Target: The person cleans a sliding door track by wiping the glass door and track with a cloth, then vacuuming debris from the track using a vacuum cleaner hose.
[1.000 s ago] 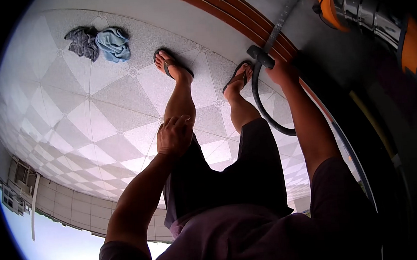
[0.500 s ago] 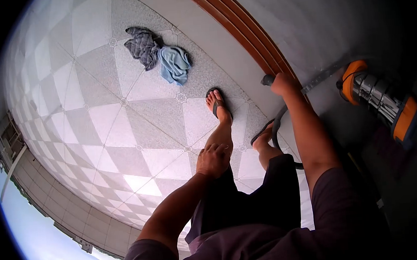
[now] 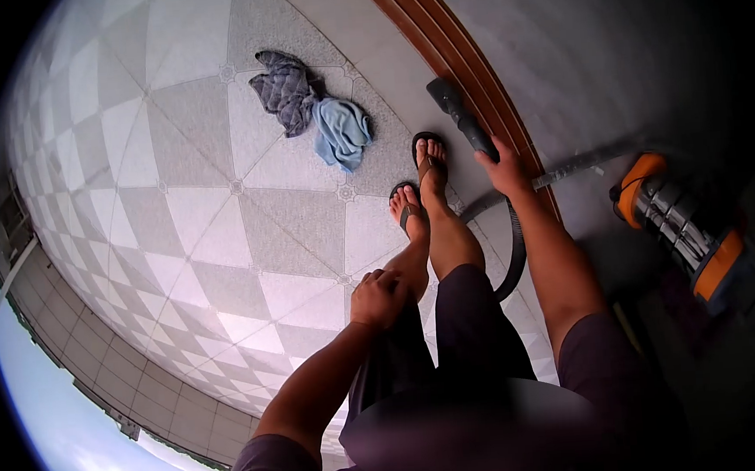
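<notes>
My right hand (image 3: 506, 170) is closed around the black handle end of a vacuum hose (image 3: 464, 123). The nozzle tip points toward the upper left, over the pale sill strip beside the brown door track (image 3: 460, 41). From my hand the ribbed hose (image 3: 516, 256) loops down past my leg, and a dusty length runs right toward an orange and silver vacuum cleaner (image 3: 679, 227). My left hand (image 3: 379, 298) lies on my left leg near the knee, holding nothing, its fingers loosely bent over the leg.
A grey quilted cloth (image 3: 287, 91) and a light blue cloth (image 3: 342, 135) lie together on the checkered tile floor (image 3: 211, 238). My feet in dark flip-flops stand near the sill. Right of the track is a darker grey floor (image 3: 549, 57). A low tiled wall (image 3: 97, 360) stands far left.
My right foot has stepped forward beside and past the left one. My right hand has moved slightly down, and more of the hose handle now shows, reaching up and left. My left hand stays on my leg.
</notes>
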{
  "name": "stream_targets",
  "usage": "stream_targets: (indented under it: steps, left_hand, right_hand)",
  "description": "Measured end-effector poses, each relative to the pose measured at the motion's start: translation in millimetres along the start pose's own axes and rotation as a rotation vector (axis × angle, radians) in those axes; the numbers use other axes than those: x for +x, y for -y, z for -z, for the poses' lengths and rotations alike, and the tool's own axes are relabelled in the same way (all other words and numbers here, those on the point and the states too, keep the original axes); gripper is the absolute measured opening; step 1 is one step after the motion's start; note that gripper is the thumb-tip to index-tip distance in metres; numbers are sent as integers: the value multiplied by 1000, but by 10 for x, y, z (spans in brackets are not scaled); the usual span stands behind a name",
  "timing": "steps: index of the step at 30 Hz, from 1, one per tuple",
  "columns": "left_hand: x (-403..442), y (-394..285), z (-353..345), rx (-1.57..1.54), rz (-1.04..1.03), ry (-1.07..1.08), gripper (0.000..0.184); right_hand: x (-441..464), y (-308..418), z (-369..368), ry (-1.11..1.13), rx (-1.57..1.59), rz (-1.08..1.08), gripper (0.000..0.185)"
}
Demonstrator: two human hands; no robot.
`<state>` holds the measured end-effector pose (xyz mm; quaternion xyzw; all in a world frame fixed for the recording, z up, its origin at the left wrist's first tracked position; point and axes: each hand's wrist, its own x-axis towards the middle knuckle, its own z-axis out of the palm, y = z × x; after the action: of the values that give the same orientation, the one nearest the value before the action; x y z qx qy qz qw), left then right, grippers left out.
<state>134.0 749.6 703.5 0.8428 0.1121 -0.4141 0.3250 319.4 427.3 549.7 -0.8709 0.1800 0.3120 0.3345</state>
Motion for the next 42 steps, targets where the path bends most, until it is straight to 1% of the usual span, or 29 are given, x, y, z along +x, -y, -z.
stream_targets:
  steps: [1, 2, 4, 6, 8, 9, 11, 12, 14, 16, 17, 19, 20, 22, 23, 25, 27, 28, 29, 30, 34, 35, 37, 38, 40, 41, 42]
  left_hand:
    - [45, -115, 188, -39, 94, 64, 37]
    - [78, -202, 325, -42, 129, 45, 39]
    - [145, -337, 558, -38, 194, 13, 42]
    - [60, -408, 787, -13, 268, 14, 46]
    - [-84, -478, 1058, 6, 356, -6, 50]
    - [-232, -506, 1191, 69, 283, -61, 50]
    - [-666, -561, 1424, 196, 125, -163, 52]
    - [-835, -659, 1570, 181, 101, -136, 56]
    - [-1086, -825, 1746, 236, 87, -170, 46]
    - [-1176, -647, 1838, 264, 9, -125, 33]
    - [-1227, -555, 1880, 273, -24, -99, 28]
    - [-1216, -309, 1768, 177, -77, -52, 20]
    - [-1156, -306, 1771, 174, -113, -54, 21]
    - [-1009, -381, 1916, 246, -197, -73, 23]
    - [-956, -377, 1976, 252, -206, -48, 24]
    - [-922, -289, 2077, 285, -188, 27, 22]
    - [-917, -217, 2095, 251, -116, 142, 21]
    - [-930, -206, 2108, 149, -77, 215, 21]
    - [-922, -217, 2135, 49, -31, 285, 22]
    - [-940, -275, 2230, -75, 22, 399, 23]
    - [-1065, -353, 2331, -661, 266, 796, 30]
    - [-945, -404, 2334, -635, 475, 900, 33]
    - [-663, -652, 2246, -689, 319, 725, 45]
    - [-406, -800, 2214, -546, 138, 790, 70]
    - [-60, -1050, 1773, -509, -293, 645, 70]
    - [76, -1149, 1525, -500, -472, 569, 70]
    - [170, -1208, 1319, -476, -543, 529, 70]
  right_hand:
    - [-11, -162, -72, 20, 8, -9, 75]
    - [-29, -298, -105, 42, 15, -15, 76]
    - [-97, -442, -110, 54, -26, -95, 75]
    - [-213, -588, -95, 30, -58, -38, 70]
    - [-217, -630, -62, 19, -101, 69, 68]
    - [-219, -637, -31, -1, -142, 164, 66]
    - [-122, -635, -6, -27, -197, 203, 65]
    - [-117, -649, -25, -37, -226, 214, 65]
    - [34, -549, -36, -88, -222, 290, 63]
    - [225, -430, -162, -110, -172, 356, 62]
    - [284, -244, -168, -19, -170, 296, 62]
    - [445, 106, -279, 12, -265, 349, 63]
    - [533, 234, -341, 17, -313, 378, 64]
    - [658, 416, -524, -68, -321, 452, 64]
    - [719, 502, -566, -61, -279, 450, 64]
    - [813, 578, -690, -39, -235, 457, 62]
    - [867, 665, -798, -56, -241, 460, 62]
    - [900, 693, -850, -75, -241, 473, 63]
    - [909, 781, -878, -55, -244, 442, 64]
    - [900, 864, -916, -36, -249, 408, 64]
    - [1020, 1088, -1111, -52, -231, 381, 63]
    - [991, 1158, -1093, -42, -222, 377, 63]
    - [952, 1270, -976, -45, -208, 355, 63]
    - [843, 1273, -903, -53, -239, 318, 63]
    - [571, 1003, -718, -76, -248, 284, 63]
    - [412, 761, -620, -83, -213, 286, 63]
    - [235, 540, -491, -50, -240, 224, 62]
